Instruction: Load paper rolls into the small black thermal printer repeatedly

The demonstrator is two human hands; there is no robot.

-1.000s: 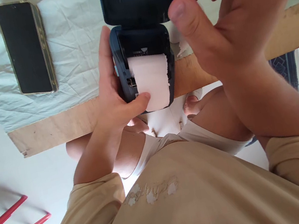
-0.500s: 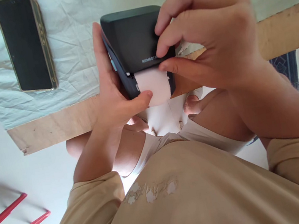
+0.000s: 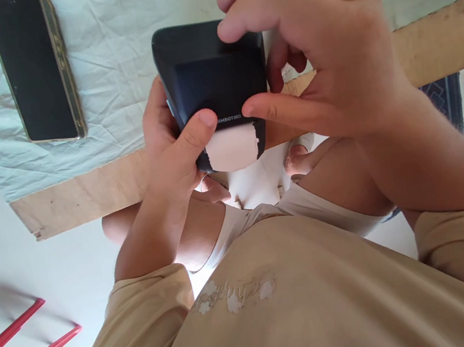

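Table (image 3: 83, 194) has a pale cloth (image 3: 115, 68) over it, and I'm sitting right at the edge, so everything's close in over my lap. My phone (image 3: 34, 68) is lying flat on the cloth off to my left, out of the way. The little black label printer (image 3: 214, 75) is up off the table edge, between both hands. My left hand (image 3: 173, 148) is wrapped around its side, thumb pressing the lid's front edge. My right hand (image 3: 324, 61) grips from the other side, fingers curled on top, thumb on the front. A strip of paper (image 3: 232, 148) sticks out of the slot toward me.
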